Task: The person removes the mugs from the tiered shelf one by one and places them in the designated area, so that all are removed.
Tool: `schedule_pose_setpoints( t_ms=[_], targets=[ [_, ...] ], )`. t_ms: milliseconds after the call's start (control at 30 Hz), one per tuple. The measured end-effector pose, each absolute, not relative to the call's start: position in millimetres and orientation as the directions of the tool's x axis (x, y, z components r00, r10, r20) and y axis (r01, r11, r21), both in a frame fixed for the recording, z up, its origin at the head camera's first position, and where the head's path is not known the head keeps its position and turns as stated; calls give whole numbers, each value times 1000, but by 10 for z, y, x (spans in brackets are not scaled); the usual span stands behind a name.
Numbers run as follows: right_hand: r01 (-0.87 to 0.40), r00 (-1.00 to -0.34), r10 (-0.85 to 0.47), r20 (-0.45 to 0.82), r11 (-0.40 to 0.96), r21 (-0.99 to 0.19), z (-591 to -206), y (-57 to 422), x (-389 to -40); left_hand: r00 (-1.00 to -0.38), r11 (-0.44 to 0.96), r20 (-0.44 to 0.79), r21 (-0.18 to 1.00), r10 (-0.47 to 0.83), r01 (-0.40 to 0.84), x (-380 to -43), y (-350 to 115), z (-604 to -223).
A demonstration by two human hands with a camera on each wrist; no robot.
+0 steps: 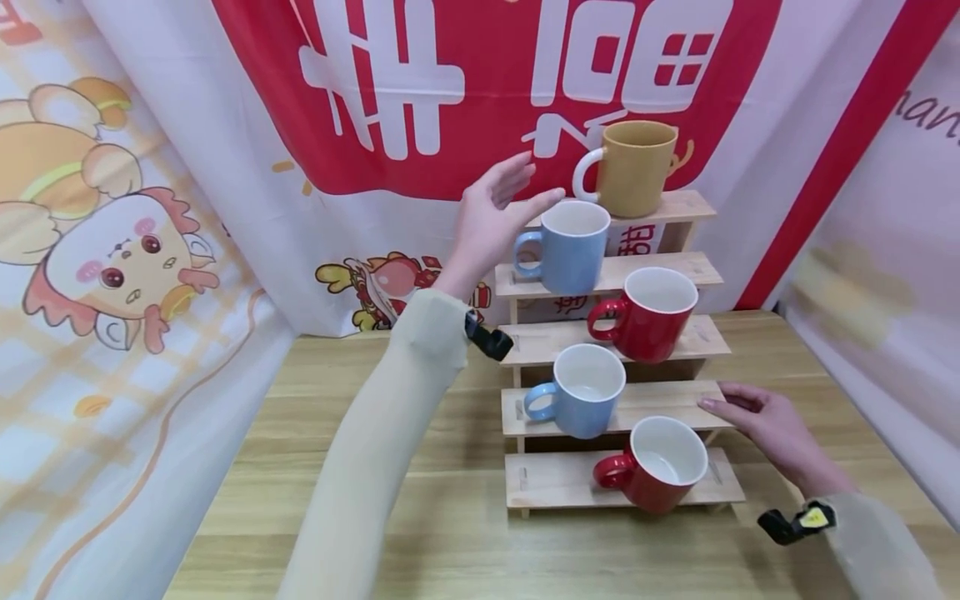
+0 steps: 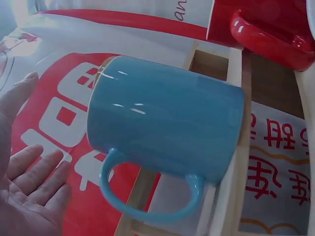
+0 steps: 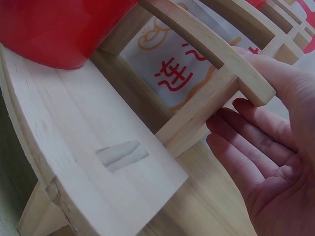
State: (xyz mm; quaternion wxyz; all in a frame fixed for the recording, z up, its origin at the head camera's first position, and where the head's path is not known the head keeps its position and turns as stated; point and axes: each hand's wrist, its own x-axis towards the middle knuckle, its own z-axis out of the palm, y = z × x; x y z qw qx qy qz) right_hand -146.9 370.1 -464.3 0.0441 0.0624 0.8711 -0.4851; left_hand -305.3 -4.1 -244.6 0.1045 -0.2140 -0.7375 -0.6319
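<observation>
A wooden stepped rack (image 1: pixel 540 482) carries mugs on its tiers. Beside the upper blue mug (image 1: pixel 573 250), my left hand (image 1: pixel 495 204) is raised with fingers extended and thumb apart. In the left wrist view that hand (image 2: pixel 37 196) stands clear of the mug (image 2: pixel 167 115), whose handle points toward the lower edge. My right hand (image 1: pixel 768 425) grips the right end of the second tier from the bottom, thumb on top. The right wrist view shows this hand (image 3: pixel 275 152) at the board's end (image 3: pixel 256 88), fingers underneath.
A tan mug (image 1: pixel 637 171) tops the rack. Below the upper blue mug are a red mug (image 1: pixel 651 315), another blue mug (image 1: pixel 588 392) and a bottom red mug (image 1: pixel 663 467). The wood-grain table (image 1: pixel 435 500) is bounded by printed cloth (image 1: pixel 247 208) behind and at both sides.
</observation>
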Motion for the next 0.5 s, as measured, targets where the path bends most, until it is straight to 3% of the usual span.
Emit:
schedule_pose_setpoints(
  t_ms=[500],
  targets=[
    [139, -990, 76, -117, 486, -863, -4660, 3711, -1457, -944, 236, 249, 925, 217, 298, -3357, 344, -2355]
  ],
)
